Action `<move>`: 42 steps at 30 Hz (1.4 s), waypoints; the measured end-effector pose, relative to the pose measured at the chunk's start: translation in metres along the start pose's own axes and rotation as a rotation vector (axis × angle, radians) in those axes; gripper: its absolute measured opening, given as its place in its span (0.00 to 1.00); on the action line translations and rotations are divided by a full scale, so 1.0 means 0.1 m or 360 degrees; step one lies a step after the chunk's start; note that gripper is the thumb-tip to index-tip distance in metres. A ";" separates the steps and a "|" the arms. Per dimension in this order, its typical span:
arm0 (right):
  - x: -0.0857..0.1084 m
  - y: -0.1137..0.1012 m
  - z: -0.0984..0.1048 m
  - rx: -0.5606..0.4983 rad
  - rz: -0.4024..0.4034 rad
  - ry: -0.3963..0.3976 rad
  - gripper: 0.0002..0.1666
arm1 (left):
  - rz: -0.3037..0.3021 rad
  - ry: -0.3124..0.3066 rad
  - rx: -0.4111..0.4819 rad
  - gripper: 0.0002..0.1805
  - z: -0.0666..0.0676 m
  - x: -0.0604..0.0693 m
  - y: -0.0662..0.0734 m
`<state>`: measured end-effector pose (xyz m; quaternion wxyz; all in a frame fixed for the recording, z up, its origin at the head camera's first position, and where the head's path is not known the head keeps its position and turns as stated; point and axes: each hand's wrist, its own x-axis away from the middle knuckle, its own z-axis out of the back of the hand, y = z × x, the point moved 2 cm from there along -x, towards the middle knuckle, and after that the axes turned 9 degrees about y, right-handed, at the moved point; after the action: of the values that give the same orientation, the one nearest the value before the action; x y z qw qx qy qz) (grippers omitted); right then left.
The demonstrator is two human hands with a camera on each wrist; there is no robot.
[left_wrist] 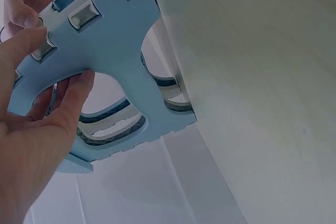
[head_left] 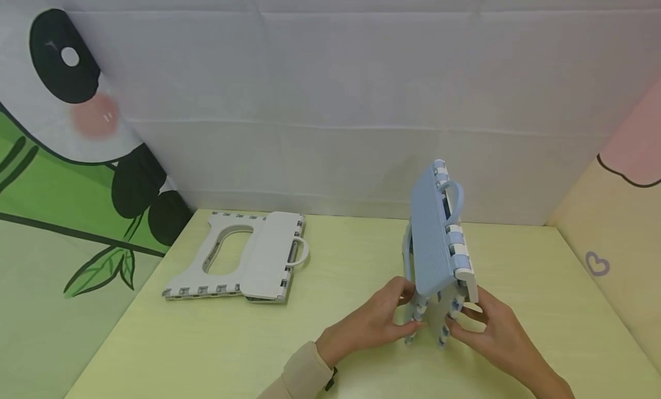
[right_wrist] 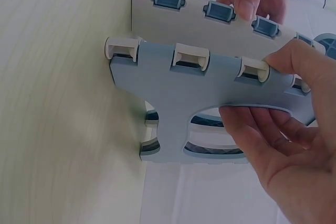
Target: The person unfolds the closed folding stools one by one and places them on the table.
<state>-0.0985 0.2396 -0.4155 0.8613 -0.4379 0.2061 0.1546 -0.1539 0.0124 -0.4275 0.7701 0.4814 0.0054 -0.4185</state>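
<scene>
A blue and white folding step stool (head_left: 434,238) stands partly folded on the table, its blue top tilted steeply and a small loop handle (head_left: 454,201) on its right edge. My left hand (head_left: 374,321) grips its left leg panel (left_wrist: 113,40), thumb on the hinged edge and fingers through the oval cutout. On the other side my right hand (head_left: 496,336) holds the right leg panel (right_wrist: 163,72) the same way, as the right wrist view shows. Between the two panels there is a gap at the near end.
A white folding stool (head_left: 273,250) lies flat on the pale yellow table (head_left: 346,261) at the left, its loop handle facing right. Behind the table hangs a white cloth (head_left: 335,100). A printed wall covering (head_left: 609,238) stands at the right side.
</scene>
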 end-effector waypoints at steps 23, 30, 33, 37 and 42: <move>0.00 0.04 0.09 -0.0018 0.0026 0.0015 0.44 | -0.0018 0.0030 -0.0051 0.26 0.07 0.02 -0.03; 0.00 0.06 0.13 0.0007 -0.0020 0.0006 0.45 | -0.0001 0.0032 -0.0068 0.26 0.08 0.01 -0.04; 0.00 0.06 0.15 0.0017 -0.0027 -0.0008 0.46 | 0.0008 0.0031 -0.0067 0.26 0.09 0.01 -0.03; -0.02 0.06 0.17 0.0015 -0.0028 -0.0036 0.47 | 0.0029 0.0022 -0.0055 0.26 0.11 0.01 -0.03; -0.02 0.08 0.19 0.0007 -0.0022 -0.0056 0.48 | 0.0045 0.0027 -0.0050 0.26 0.12 0.01 -0.04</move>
<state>-0.0998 0.2594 -0.4097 0.8669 -0.4345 0.1882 0.1558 -0.1607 0.0019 -0.4239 0.7834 0.4727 0.0119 -0.4033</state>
